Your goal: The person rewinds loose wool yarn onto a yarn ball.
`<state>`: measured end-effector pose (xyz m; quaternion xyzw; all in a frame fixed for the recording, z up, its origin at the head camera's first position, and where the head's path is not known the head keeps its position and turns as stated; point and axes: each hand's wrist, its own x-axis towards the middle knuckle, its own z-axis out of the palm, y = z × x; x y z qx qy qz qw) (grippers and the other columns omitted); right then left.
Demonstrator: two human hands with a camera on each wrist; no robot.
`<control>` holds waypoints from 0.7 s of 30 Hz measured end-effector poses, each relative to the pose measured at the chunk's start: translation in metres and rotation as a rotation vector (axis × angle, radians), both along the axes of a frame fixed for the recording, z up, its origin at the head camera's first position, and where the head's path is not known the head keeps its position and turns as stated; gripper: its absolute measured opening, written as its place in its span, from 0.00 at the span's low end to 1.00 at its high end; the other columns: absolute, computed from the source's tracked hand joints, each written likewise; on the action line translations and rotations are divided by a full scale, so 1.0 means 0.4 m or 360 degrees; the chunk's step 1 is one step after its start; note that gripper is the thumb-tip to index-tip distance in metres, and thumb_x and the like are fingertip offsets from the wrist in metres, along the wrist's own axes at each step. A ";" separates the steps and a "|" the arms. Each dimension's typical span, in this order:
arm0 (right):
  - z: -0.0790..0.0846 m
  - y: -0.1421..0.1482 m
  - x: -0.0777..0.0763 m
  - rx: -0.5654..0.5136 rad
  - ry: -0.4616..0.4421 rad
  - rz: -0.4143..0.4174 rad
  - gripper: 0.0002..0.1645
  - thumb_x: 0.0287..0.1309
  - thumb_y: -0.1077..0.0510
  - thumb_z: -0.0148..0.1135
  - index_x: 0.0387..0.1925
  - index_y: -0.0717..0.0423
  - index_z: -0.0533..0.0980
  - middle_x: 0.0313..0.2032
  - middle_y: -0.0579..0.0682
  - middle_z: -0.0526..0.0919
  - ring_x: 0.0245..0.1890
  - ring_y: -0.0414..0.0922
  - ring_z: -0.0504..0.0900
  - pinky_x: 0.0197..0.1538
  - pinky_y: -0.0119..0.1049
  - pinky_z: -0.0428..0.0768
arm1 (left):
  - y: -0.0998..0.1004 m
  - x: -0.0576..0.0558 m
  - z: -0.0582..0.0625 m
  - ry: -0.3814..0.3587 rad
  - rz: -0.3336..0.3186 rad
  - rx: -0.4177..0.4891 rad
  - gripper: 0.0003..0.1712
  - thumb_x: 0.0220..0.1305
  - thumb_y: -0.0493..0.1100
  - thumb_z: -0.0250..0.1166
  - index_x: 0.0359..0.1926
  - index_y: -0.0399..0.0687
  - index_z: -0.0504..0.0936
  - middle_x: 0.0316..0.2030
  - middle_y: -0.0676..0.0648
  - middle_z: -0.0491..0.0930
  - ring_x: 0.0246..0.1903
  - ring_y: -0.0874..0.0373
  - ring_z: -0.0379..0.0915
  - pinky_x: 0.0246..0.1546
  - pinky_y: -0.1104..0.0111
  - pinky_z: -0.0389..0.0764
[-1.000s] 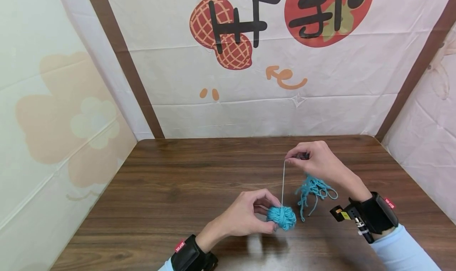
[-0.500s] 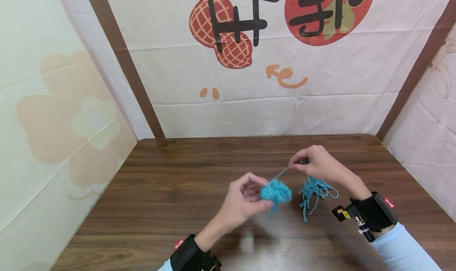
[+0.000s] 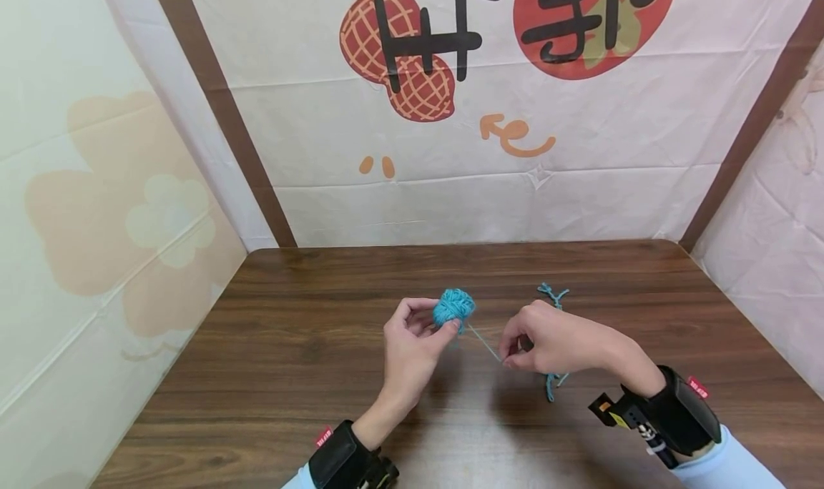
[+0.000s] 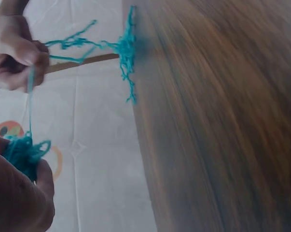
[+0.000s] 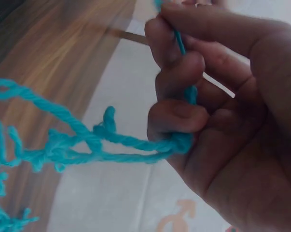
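Observation:
A small ball of turquoise yarn (image 3: 454, 307) is pinched between the thumb and fingers of my left hand (image 3: 412, 353), raised over the table. From it a taut strand (image 3: 483, 342) slants down to my right hand (image 3: 547, 337), which pinches it between thumb and forefinger. In the right wrist view, the other fingers (image 5: 176, 116) curl around the yarn as it passes through the palm. A loose tangle of the same yarn (image 4: 127, 46) trails from the right hand to the tabletop; in the head view that hand hides most of it.
A brown wood-grain table (image 3: 309, 374) lies beneath both hands. Behind it hangs a white printed cloth (image 3: 412, 210), with more cloth at the left (image 3: 129, 260) and right sides. Both wrists wear black camera bands (image 3: 682, 410).
My left hand has lifted the yarn ball up and to the left, turning it. My right hand has come down and slightly left, bringing the strand below the ball.

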<state>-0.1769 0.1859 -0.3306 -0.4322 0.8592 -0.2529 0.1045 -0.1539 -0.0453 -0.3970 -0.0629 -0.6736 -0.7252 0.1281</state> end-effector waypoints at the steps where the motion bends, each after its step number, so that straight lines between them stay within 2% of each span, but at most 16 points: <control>1: 0.006 -0.004 0.006 -0.0003 0.0017 0.0014 0.11 0.60 0.63 0.68 0.30 0.42 0.84 0.25 0.32 0.81 0.25 0.27 0.74 0.30 0.25 0.78 | 0.000 -0.001 -0.002 0.0007 0.0012 -0.0056 0.22 0.54 0.32 0.75 0.50 0.41 0.79 0.48 0.40 0.83 0.45 0.55 0.85 0.45 0.71 0.87; 4: 0.021 -0.010 0.017 -0.0045 0.0093 0.0060 0.10 0.61 0.63 0.68 0.30 0.41 0.84 0.26 0.32 0.81 0.25 0.26 0.73 0.30 0.24 0.77 | 0.000 0.000 -0.004 0.0044 0.0028 -0.0280 0.20 0.53 0.33 0.75 0.48 0.46 0.81 0.47 0.44 0.84 0.44 0.55 0.86 0.43 0.71 0.88; 6: 0.029 -0.013 0.020 -0.0098 0.0169 0.0082 0.10 0.61 0.63 0.68 0.31 0.41 0.84 0.26 0.32 0.80 0.25 0.26 0.72 0.28 0.24 0.76 | 0.000 0.003 -0.006 0.0078 -0.0001 -0.0444 0.20 0.53 0.34 0.74 0.47 0.49 0.82 0.47 0.46 0.85 0.45 0.55 0.86 0.44 0.71 0.88; 9: 0.038 -0.014 0.021 -0.0178 0.0262 0.0087 0.11 0.62 0.63 0.68 0.31 0.41 0.84 0.27 0.32 0.81 0.24 0.26 0.72 0.27 0.24 0.76 | 0.001 0.009 -0.009 0.0134 -0.0119 -0.0640 0.20 0.54 0.34 0.72 0.48 0.52 0.82 0.47 0.49 0.86 0.47 0.55 0.85 0.47 0.70 0.87; 11: 0.042 -0.014 0.018 -0.0220 0.0329 0.0074 0.10 0.61 0.64 0.68 0.32 0.43 0.84 0.28 0.34 0.81 0.24 0.27 0.71 0.27 0.24 0.76 | 0.002 0.013 -0.009 0.0174 -0.0247 -0.0727 0.20 0.55 0.34 0.72 0.49 0.53 0.82 0.48 0.50 0.86 0.48 0.55 0.84 0.49 0.71 0.86; 14: 0.044 -0.013 0.010 -0.0260 0.0441 0.0049 0.09 0.60 0.65 0.70 0.33 0.46 0.85 0.30 0.36 0.84 0.25 0.27 0.73 0.28 0.24 0.77 | 0.004 0.017 -0.008 0.0203 -0.0460 -0.0773 0.20 0.55 0.34 0.71 0.50 0.53 0.82 0.47 0.51 0.85 0.47 0.58 0.84 0.50 0.72 0.86; 17: 0.040 -0.010 0.001 -0.0287 0.0510 0.0033 0.08 0.58 0.65 0.71 0.35 0.47 0.86 0.32 0.37 0.86 0.28 0.27 0.77 0.29 0.26 0.79 | 0.008 0.023 -0.007 0.0229 -0.0640 -0.0755 0.21 0.55 0.33 0.72 0.50 0.53 0.81 0.47 0.52 0.86 0.48 0.59 0.84 0.51 0.73 0.85; 21: 0.033 -0.003 -0.009 -0.0315 0.0533 0.0032 0.08 0.58 0.64 0.73 0.35 0.46 0.87 0.32 0.37 0.87 0.30 0.28 0.80 0.31 0.27 0.81 | 0.009 0.028 -0.005 0.0251 -0.0753 -0.0696 0.22 0.54 0.31 0.72 0.49 0.53 0.81 0.48 0.52 0.85 0.49 0.57 0.85 0.52 0.72 0.85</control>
